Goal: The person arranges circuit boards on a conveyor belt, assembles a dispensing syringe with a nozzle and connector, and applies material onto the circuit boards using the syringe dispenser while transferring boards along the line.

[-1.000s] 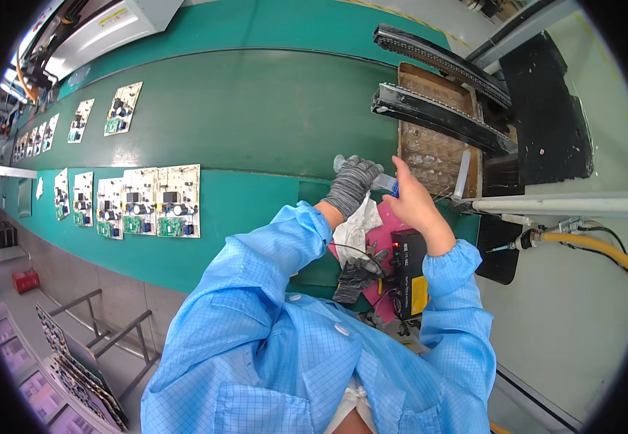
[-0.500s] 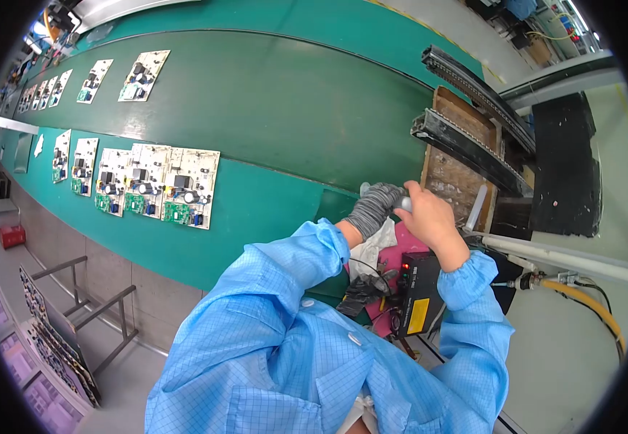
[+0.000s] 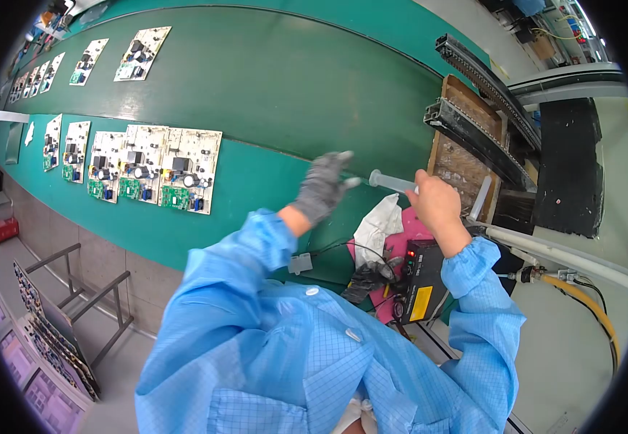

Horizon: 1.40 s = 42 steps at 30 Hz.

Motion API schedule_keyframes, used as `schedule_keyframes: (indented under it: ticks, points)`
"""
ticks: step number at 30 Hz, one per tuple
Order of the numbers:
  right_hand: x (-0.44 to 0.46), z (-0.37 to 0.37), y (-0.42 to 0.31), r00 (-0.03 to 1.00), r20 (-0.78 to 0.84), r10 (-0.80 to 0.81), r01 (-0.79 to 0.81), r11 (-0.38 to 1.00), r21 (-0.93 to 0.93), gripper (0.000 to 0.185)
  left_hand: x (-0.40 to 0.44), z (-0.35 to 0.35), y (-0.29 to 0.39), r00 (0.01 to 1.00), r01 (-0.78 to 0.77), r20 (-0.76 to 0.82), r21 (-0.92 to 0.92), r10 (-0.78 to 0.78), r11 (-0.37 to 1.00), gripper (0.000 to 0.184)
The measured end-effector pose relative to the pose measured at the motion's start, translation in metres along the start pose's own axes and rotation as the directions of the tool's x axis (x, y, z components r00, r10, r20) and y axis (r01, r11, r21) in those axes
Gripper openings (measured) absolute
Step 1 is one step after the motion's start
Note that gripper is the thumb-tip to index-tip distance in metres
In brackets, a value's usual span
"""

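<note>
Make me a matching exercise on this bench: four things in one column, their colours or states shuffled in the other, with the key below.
Things
1. Left hand
2. Right hand
3. Black box
4. Crumpled cloth

Colours or states
A. Bears a yellow label
B. Bare, holding a clear syringe
C. White, partly over a pink sheet
D. In a grey glove, fingers spread

Right pairs: 1-D, 2-B, 3-A, 4-C

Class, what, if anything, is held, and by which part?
Right hand holds a clear tube by its picture-right end; left hand: cannot tell.
</note>
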State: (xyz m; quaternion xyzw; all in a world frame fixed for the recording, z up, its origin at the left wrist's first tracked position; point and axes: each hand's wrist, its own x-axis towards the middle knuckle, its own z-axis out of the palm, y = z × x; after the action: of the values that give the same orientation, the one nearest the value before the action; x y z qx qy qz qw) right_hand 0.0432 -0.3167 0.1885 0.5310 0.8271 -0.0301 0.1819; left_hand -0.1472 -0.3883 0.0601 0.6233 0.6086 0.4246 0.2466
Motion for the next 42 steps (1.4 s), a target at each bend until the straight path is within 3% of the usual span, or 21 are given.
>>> schedule_keyframes:
  ticks: [1, 3, 6, 10, 13, 14, 17, 20, 23, 24, 27, 30, 33, 36, 42]
  points:
    - [-0.001, 0.0, 0.0, 1.0, 0.017, 0.011, -0.01, 1.0, -0.012, 0.028, -0.019, -0.017, -0.006, 0.998, 0.045, 0.031, 0.085, -0.048, 0.995, 0.055]
    - [-0.001, -0.001, -0.003, 0.999, 0.044, 0.031, -0.029, 0.999, -0.031, 0.029, -0.066, -0.036, -0.027, 0.978, -0.079, 0.204, 0.172, 0.043, 0.982, 0.055]
    - [-0.002, -0.002, -0.009, 0.999, 0.025, 0.031, -0.029, 0.997, -0.072, 0.028, -0.116, -0.059, -0.016, 0.893, -0.11, 0.449, 0.29, -0.033, 0.951, 0.057]
    - [0.001, -0.001, -0.017, 0.999, 0.04, 0.017, -0.015, 0.998, -0.067, 0.027, -0.144, -0.061, -0.007, 0.814, 0.059, 0.546, 0.264, -0.2, 0.963, 0.067]
    - [0.005, -0.002, -0.022, 0.999, 0.051, 0.006, -0.001, 0.995, -0.104, 0.026, -0.141, -0.053, 0.005, 0.628, -0.015, 0.74, 0.319, -0.239, 0.948, 0.07]
    - [0.008, -0.003, -0.023, 0.998, 0.061, 0.006, 0.001, 0.993, -0.114, 0.026, -0.143, -0.053, 0.003, 0.641, -0.142, 0.757, 0.282, -0.129, 0.949, 0.071]
    - [0.009, -0.005, -0.025, 0.998, 0.066, 0.009, -0.001, 0.992, -0.129, 0.026, -0.14, -0.055, 0.0, 0.608, -0.176, 0.787, 0.264, -0.106, 0.948, 0.074]
    - [0.008, -0.005, -0.024, 0.998, 0.062, 0.02, -0.012, 0.992, -0.127, 0.026, -0.136, -0.062, -0.014, 0.642, -0.068, 0.766, 0.103, -0.035, 0.992, 0.077]
    - [0.007, -0.004, -0.022, 0.998, 0.059, 0.023, -0.016, 0.993, -0.113, 0.026, -0.128, -0.083, -0.024, 0.758, 0.148, 0.642, 0.006, -0.117, 0.989, 0.08]
    - [0.007, -0.004, -0.021, 0.998, 0.056, 0.023, -0.017, 0.994, -0.111, 0.027, -0.131, -0.085, -0.031, 0.774, 0.202, 0.604, 0.048, -0.189, 0.978, 0.083]
    - [0.007, -0.002, -0.02, 0.999, 0.035, 0.021, -0.017, 0.994, -0.109, 0.027, -0.133, -0.086, -0.021, 0.716, 0.014, 0.654, 0.334, -0.242, 0.942, 0.083]
    - [0.006, 0.004, -0.018, 1.0, -0.019, 0.005, -0.007, 0.998, -0.069, 0.028, -0.145, -0.065, -0.01, 0.655, -0.032, 0.691, 0.431, -0.306, 0.902, 0.077]
    - [0.005, 0.002, -0.018, 0.999, 0.039, 0.036, -0.032, 0.995, -0.09, 0.028, -0.147, -0.053, -0.012, 0.628, 0.025, 0.689, 0.445, -0.36, 0.895, 0.069]
    - [0.006, 0.001, -0.018, 0.998, 0.041, 0.039, -0.035, 0.995, -0.094, 0.028, -0.147, -0.049, -0.014, 0.586, 0.078, 0.702, 0.448, -0.404, 0.891, 0.071]
    - [0.007, -0.001, -0.021, 0.997, 0.059, 0.055, -0.05, 0.995, -0.081, 0.027, -0.145, -0.048, -0.007, 0.591, 0.164, 0.659, 0.467, -0.466, 0.869, 0.064]
